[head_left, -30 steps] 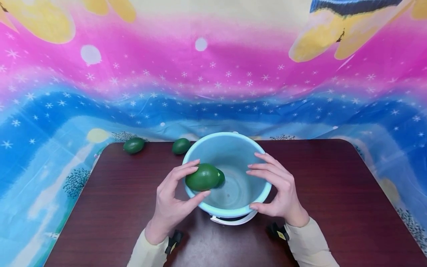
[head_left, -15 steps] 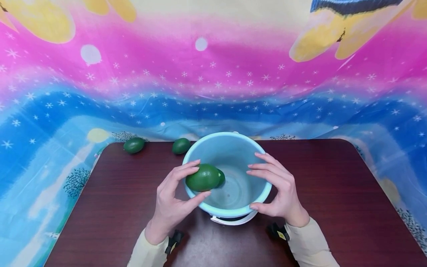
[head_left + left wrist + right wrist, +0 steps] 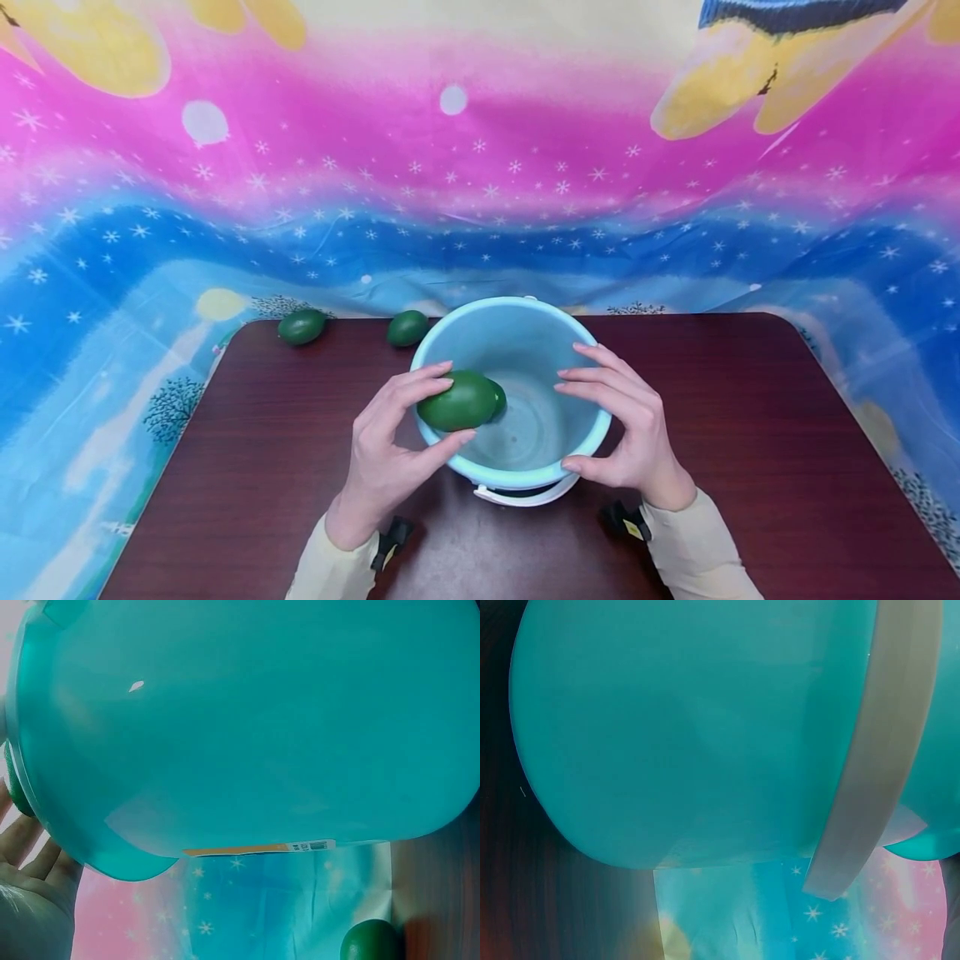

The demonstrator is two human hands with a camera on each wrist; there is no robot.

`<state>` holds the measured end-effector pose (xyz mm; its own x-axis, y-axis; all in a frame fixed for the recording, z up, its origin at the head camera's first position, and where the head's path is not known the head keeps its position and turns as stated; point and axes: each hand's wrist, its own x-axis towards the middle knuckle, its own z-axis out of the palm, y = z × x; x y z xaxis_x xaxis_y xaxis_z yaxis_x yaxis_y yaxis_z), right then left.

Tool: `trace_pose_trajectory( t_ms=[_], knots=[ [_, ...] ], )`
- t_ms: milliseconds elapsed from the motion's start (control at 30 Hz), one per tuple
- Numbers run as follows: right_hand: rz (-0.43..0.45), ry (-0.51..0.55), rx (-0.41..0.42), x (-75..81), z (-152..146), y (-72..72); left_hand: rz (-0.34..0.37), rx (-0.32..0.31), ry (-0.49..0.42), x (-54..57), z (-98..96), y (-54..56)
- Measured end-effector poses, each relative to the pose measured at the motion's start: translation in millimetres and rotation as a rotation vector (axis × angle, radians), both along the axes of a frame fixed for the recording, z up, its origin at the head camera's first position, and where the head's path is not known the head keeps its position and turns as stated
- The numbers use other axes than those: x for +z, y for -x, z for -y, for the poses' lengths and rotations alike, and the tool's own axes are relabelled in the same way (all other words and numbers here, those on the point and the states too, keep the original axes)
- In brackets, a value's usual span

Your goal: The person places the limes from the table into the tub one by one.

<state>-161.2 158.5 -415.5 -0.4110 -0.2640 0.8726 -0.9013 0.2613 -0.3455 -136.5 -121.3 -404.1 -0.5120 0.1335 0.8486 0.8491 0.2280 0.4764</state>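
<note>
My left hand [image 3: 393, 442] pinches a glossy dark green oval fruit [image 3: 456, 402] between fingers and thumb, over the left rim of a light blue bucket [image 3: 543, 479]. Just past it shows the end of a second green fruit [image 3: 499, 398], inside the bucket and mostly hidden. My right hand [image 3: 626, 417] holds the right side of the rim, fingertips reaching over the inside and thumb on the near edge. In the left wrist view the left hand [image 3: 37, 885] is by the rim, with a sliver of green fruit [image 3: 16, 784] above its fingers. The right hand is outside the right wrist view.
Two more green fruits, one at the far left corner [image 3: 302, 327] and one beside the bucket [image 3: 408, 328], lie on the dark wooden table [image 3: 750, 433]. The bucket's white handle [image 3: 525, 497] hangs at its near side. A printed cloth [image 3: 480, 233] hangs behind the table.
The fruit in my left hand has turned and shifted very slightly, with the fingertips moving along with it. My right hand and the bucket have stayed in place.
</note>
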Motion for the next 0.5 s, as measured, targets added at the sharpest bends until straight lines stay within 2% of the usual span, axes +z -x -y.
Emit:
trace_pose_trajectory(
  t_ms=[200,500],
  knots=[
    [-0.004,0.004,0.004,1.1,0.7,-0.2,-0.015,0.000,-0.006,0.0,-0.6,0.9],
    [0.002,0.004,0.002,-0.4,0.5,0.3,0.006,0.009,0.003,-1.2,0.4,-0.1]
  ],
)
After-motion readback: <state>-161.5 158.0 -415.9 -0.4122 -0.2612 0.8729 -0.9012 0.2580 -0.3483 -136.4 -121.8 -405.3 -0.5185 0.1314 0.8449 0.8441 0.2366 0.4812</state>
